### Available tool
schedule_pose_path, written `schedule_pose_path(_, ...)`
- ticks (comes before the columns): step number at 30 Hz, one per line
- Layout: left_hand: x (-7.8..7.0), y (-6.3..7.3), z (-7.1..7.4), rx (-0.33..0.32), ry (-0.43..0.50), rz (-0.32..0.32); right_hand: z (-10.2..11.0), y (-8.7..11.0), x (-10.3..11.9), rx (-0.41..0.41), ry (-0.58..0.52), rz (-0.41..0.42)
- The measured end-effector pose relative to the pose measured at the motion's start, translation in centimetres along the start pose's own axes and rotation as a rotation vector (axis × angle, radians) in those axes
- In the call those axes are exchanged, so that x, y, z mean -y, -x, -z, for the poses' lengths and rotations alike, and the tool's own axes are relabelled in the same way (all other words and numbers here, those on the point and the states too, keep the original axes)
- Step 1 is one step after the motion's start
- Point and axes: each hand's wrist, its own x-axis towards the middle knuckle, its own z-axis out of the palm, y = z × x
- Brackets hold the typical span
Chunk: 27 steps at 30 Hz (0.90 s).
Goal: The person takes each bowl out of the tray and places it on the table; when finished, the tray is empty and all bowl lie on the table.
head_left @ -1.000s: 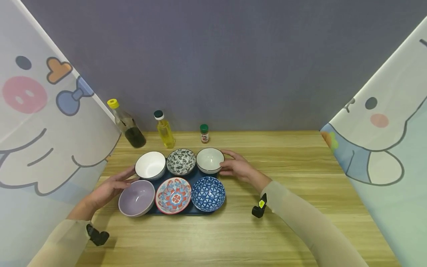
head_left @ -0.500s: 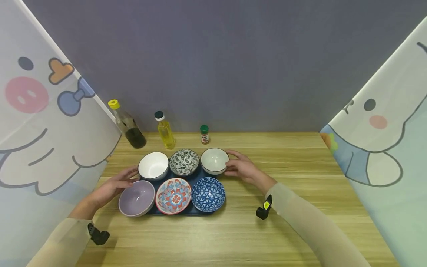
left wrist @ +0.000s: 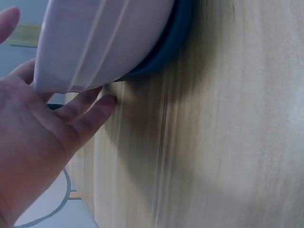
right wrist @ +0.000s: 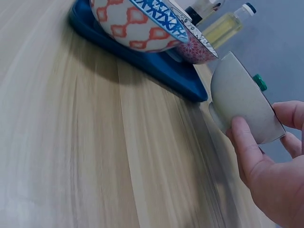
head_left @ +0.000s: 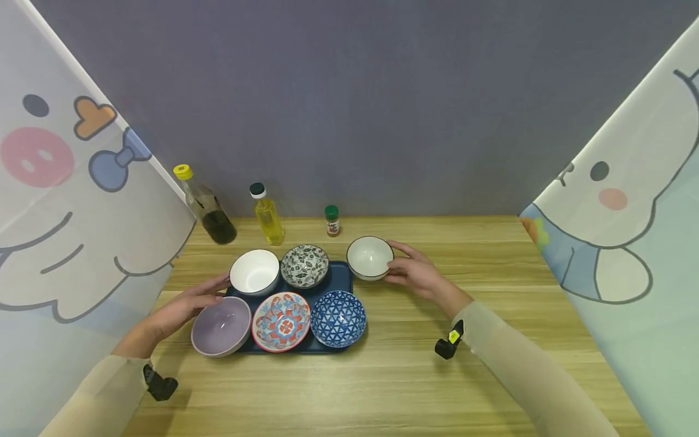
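Observation:
My right hand (head_left: 420, 273) grips a small off-white bowl with a dark rim (head_left: 369, 258) by its right side. In the right wrist view this bowl (right wrist: 247, 102) is tilted in the picture, fingers under its wall, beside the tray's corner. My left hand (head_left: 182, 309) has its fingers stretched toward the left side of a white bowl (head_left: 254, 272), its thumb over the rim of a lilac bowl (head_left: 221, 326). The left wrist view shows the lilac bowl (left wrist: 104, 42) hiding some of those fingers. A navy tray (head_left: 344, 276) carries the white, lilac and other bowls.
Also on the tray are a black-floral bowl (head_left: 304, 266), a red-blue patterned bowl (head_left: 281, 321) and a blue triangle-patterned bowl (head_left: 338, 319). Behind stand a dark sauce bottle (head_left: 217, 224), an oil bottle (head_left: 269, 220) and a green-capped spice jar (head_left: 332, 221), near the grey wall.
My right hand has carried the off-white bowl rightward, off the tray's back right corner. The white and black-floral bowls have shifted slightly right, with my left fingers following; the front bowls stay put.

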Motion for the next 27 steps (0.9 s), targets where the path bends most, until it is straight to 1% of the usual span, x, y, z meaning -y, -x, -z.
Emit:
schedule_pose_path(4,-0.1,-0.2,0.0,0.004,-0.037,0.005,0.8,0.4,-0.1,-0.001,0.012,0.001)
schedule_pose_path(8,-0.4,-0.4,-0.1,0.004,-0.08,0.036,1.7,0.8,-0.3,-0.004,0.024,0.004)
schedule_pose_path(15,-0.9,-0.6,-0.4,-0.008,-0.105,0.07,3.3,1.6,-0.4,-0.005,0.041,0.001)
schedule_pose_path(20,-1.3,-0.4,-0.7,-0.021,-0.137,0.087,4.0,2.1,-0.6,0.003,0.059,0.003)
schedule_pose_path(27,-1.6,-0.4,-1.0,-0.021,-0.166,0.078,4.7,2.5,-1.1,0.0,0.042,-0.001)
